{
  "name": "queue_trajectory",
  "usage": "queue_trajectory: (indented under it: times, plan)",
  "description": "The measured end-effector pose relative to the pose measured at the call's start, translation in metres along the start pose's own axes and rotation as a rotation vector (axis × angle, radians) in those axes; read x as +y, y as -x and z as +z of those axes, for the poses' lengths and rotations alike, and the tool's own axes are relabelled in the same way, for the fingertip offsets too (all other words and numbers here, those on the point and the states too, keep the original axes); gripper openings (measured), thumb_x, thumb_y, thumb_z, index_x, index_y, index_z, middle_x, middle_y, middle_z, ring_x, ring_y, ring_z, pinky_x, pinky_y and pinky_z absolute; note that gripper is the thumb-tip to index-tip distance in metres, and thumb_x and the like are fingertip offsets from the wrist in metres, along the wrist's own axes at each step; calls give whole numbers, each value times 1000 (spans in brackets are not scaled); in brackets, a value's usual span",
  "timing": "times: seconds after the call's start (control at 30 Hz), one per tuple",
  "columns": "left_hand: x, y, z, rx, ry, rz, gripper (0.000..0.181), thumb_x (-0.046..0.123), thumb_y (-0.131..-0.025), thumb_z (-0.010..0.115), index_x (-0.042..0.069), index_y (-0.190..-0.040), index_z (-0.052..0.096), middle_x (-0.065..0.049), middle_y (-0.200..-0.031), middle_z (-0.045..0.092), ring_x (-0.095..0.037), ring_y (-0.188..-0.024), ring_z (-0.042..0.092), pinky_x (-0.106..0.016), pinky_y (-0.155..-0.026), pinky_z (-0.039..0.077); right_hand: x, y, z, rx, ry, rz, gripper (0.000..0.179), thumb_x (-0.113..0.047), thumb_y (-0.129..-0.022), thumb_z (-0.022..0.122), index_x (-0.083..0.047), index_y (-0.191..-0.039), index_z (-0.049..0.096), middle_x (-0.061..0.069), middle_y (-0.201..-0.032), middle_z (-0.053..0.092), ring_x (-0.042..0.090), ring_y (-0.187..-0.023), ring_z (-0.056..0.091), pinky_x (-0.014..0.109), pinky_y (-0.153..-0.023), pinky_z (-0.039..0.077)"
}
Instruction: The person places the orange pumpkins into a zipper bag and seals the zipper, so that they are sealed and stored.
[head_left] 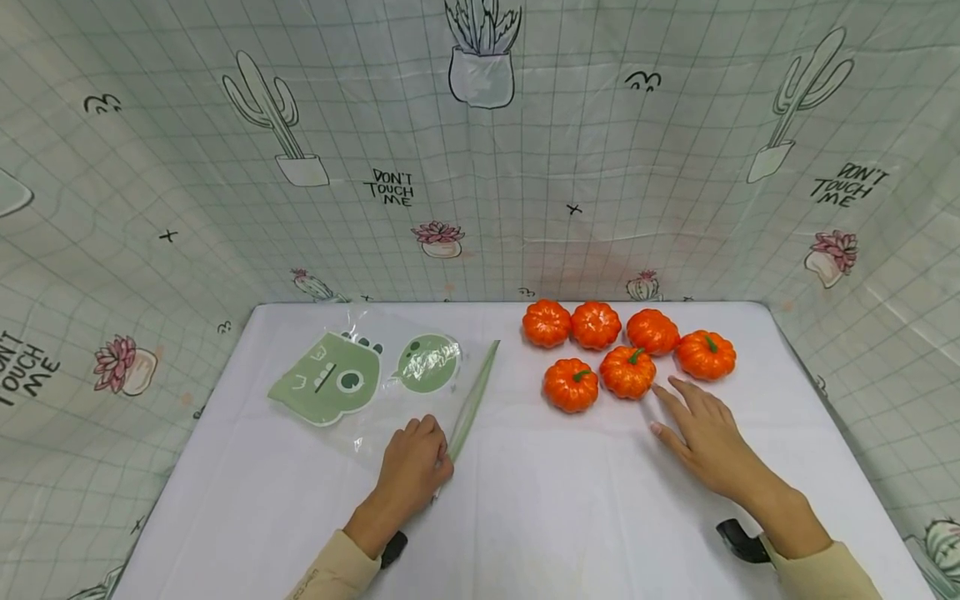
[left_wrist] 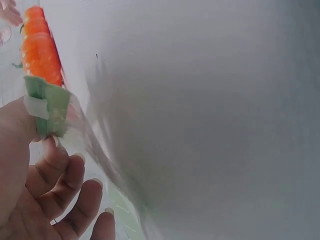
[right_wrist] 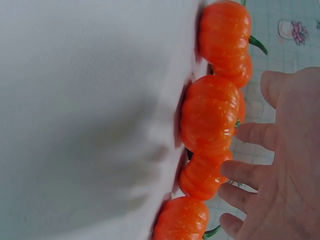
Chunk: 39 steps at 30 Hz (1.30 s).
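Note:
A clear plastic bag (head_left: 322, 392) printed with green cartoon shapes lies on the left half of the table. My left hand (head_left: 412, 462) pinches its near right edge, where a green strip (head_left: 472, 404) runs away from me. In the left wrist view, thumb and index finger hold the green edge (left_wrist: 52, 107) while the other fingers curve loosely. Several small orange pumpkins (head_left: 627, 372) with green stems stand in two rows at the back right. Just in front of them my right hand (head_left: 708, 437) hovers with fingers spread, holding nothing; its fingertips are close to the front-row pumpkins (right_wrist: 210, 115).
A white cloth (head_left: 517, 500) covers the table. Behind and at both sides hangs a gridded curtain (head_left: 480, 167) with cactus drawings, meeting the table's back edge right behind the pumpkins. Each wrist carries a black camera mount (head_left: 741, 542).

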<state>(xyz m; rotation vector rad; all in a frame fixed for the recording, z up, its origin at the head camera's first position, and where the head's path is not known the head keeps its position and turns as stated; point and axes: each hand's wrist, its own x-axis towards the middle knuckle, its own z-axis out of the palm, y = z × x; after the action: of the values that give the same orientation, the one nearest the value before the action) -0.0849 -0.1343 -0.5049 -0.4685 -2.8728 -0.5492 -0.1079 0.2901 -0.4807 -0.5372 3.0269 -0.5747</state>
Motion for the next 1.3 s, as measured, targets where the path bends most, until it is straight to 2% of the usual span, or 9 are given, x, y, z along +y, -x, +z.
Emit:
queue_trajectory:
  times: [0.23,0.5,0.7,1.03,1.3]
  plan:
    - [0,0,-1,6,45,-33,36,0,-78,81,14,-65,50,3,-81,50,-16,-75,48,-29,-65,38,-4,-2,-1,-31,12,10,55,-26,-104,64,2,-150,51,33,-156,39,56,-142,34,76,-114,22]
    - [0,2,-2,17,156,-90,32,-1,-80,79,16,-69,54,6,-77,47,-13,-68,47,-26,-60,39,-10,-3,-3,-43,9,5,54,-27,-105,63,4,-148,52,33,-153,44,56,-140,37,76,-114,23]
    - [-2,1,-1,38,172,-90,32,-1,-79,79,17,-69,54,6,-76,47,-12,-68,47,-25,-59,39,-15,-6,-3,-29,14,-5,57,-27,-103,66,4,-148,52,31,-153,45,54,-140,39,74,-114,24]
    - [1,1,-1,137,51,-30,35,-2,-74,81,16,-65,53,5,-77,48,-16,-70,48,-29,-64,36,-29,-20,4,90,28,-57,68,-32,-94,79,4,-146,53,30,-147,50,53,-133,46,70,-113,30]
    - [2,3,0,166,-25,-12,34,1,-74,82,17,-66,53,3,-85,54,-19,-78,47,-34,-71,38,-43,-32,17,145,30,-107,75,-29,-88,85,4,-146,53,27,-141,52,51,-129,51,69,-111,35]
